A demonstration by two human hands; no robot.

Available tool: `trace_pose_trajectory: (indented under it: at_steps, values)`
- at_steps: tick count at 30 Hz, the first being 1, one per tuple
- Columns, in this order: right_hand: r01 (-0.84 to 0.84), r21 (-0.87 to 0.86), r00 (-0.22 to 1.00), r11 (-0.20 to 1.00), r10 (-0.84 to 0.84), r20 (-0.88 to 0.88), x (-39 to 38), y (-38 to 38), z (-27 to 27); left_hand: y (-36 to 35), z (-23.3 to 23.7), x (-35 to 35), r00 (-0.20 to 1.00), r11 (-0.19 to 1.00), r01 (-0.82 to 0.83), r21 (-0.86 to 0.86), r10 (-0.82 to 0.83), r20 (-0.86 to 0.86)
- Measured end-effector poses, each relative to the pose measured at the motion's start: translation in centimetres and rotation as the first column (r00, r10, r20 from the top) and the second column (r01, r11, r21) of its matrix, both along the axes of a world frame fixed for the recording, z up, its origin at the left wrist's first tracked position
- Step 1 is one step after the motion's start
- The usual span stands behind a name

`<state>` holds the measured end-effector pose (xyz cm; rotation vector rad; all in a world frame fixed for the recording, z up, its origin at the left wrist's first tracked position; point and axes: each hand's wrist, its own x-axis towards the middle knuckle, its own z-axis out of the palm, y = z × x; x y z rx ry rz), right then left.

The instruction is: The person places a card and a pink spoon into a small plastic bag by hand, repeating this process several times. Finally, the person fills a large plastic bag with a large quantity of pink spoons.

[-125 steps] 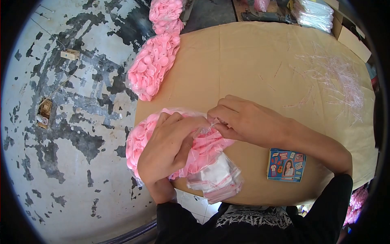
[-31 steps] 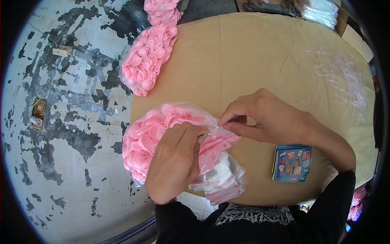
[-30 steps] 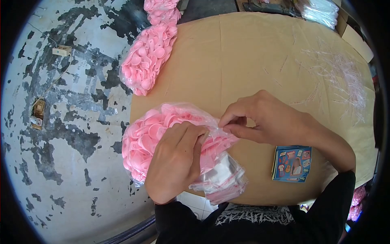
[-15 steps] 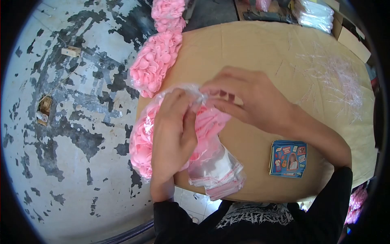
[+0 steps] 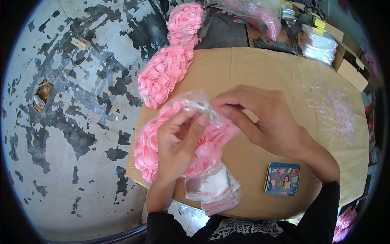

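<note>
A large clear plastic bag [image 5: 147, 148] packed with pink plastic pieces, spoon-like with round bowls, lies at the left of the table. My left hand [image 5: 175, 148] has its thumb and fingers closed on the gathered mouth of this bag. My right hand [image 5: 270, 120] pinches at the same bunched plastic from the right, its fingertips partly hidden. Just below the bag, a pile of small clear plastic sleeves [image 5: 215, 189] lies near the table's front edge. To the right is a stack of blue printed cards [image 5: 282, 179], below my right forearm.
Two more filled bags of pink pieces, a nearer one [image 5: 165, 75] and a farther one [image 5: 185, 24], line the wall side. Thin clear strips [image 5: 339, 107] are scattered on the brown-covered table [image 5: 243, 67]. Packs of clear plastic [image 5: 319, 44] and a cardboard box [image 5: 351, 73] stand at the back right.
The view has tilted up, showing more of the back. My left hand has turned, showing more of its palm side, and both hands stay at the bag's gathered mouth.
</note>
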<state>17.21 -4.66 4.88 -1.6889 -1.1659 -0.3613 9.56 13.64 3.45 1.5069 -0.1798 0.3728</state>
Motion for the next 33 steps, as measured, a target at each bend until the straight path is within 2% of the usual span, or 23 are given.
trace_pose_trajectory:
  at_steps: [6,8,17,24,29,32,33]
  values:
    - [0.017,-0.130,0.989,0.991,0.002,0.150,0.8,-0.8,-0.1,-0.3,-0.6,-0.2,1.000,0.989,-0.018,0.146,0.014,0.027]
    - [0.058,-0.141,0.974,0.988,-0.024,0.226,1.0,-0.8,-0.4,-0.1,-1.0,-0.3,0.998,0.967,-0.046,0.251,0.036,0.045]
    - [0.143,-0.176,0.922,0.974,-0.067,0.381,1.4,-0.5,-1.8,0.0,-1.1,-0.3,0.982,0.773,-0.173,0.611,0.090,0.163]
    - [0.153,-0.196,0.930,0.969,-0.074,0.360,1.7,0.3,-3.0,-0.4,-1.2,-0.3,0.977,0.674,-0.198,0.712,0.082,0.194]
    - [0.127,-0.153,0.951,0.980,-0.076,0.301,1.9,0.7,-3.3,-0.4,-1.4,0.0,0.972,0.659,-0.203,0.724,0.048,0.229]
    - [0.121,-0.151,0.974,0.981,-0.088,0.209,1.8,0.8,-3.5,-0.3,-1.5,0.1,0.975,0.657,-0.194,0.729,0.049,0.216]
    - [0.089,-0.160,0.990,0.983,-0.069,0.127,1.8,0.8,-3.6,-0.4,-1.5,0.1,0.976,0.657,-0.193,0.729,0.050,0.213]
